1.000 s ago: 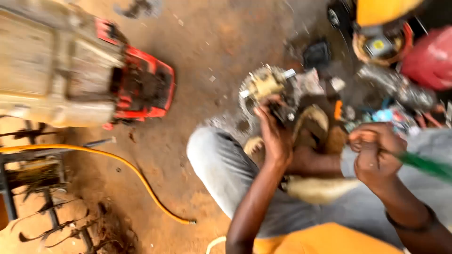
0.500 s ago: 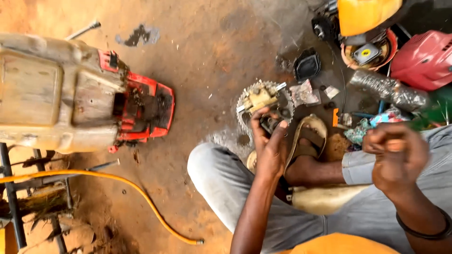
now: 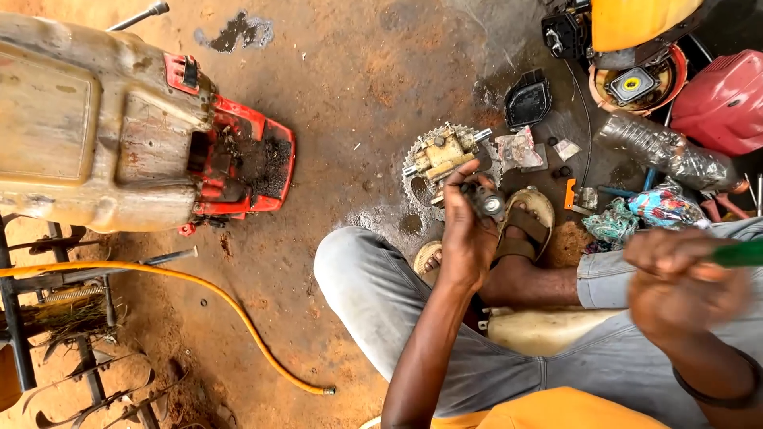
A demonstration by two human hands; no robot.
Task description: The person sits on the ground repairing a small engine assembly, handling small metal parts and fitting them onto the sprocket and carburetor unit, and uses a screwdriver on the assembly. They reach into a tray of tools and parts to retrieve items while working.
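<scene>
The left hand [image 3: 465, 234] is closed around a small dark cylindrical metal part with a bright round end face [image 3: 486, 203], held up just in front of the tan metal pump body with the toothed grey sprocket [image 3: 442, 156] that lies on the dirt floor [image 3: 358, 87]. The part looks rigid, dense for its size and probably oily, so it is best gripped around the barrel with fingers and thumb, as here, keeping the bright face clear. The right hand [image 3: 685, 284], blurred, is fisted on a green tool handle [image 3: 737, 253], right of the pump body. Around the pump body: a brown sandal on the foot [image 3: 524, 218] directly below-right, a clear plastic bag of small parts [image 3: 517, 149] and a black rectangular cover [image 3: 528, 99] to its right, a crumpled clear plastic bottle [image 3: 668, 151] further right, and a cream-and-red sprayer tank unit [image 3: 111, 131] well to its left. Loose washers near the bag could be lost in the soil.
</scene>
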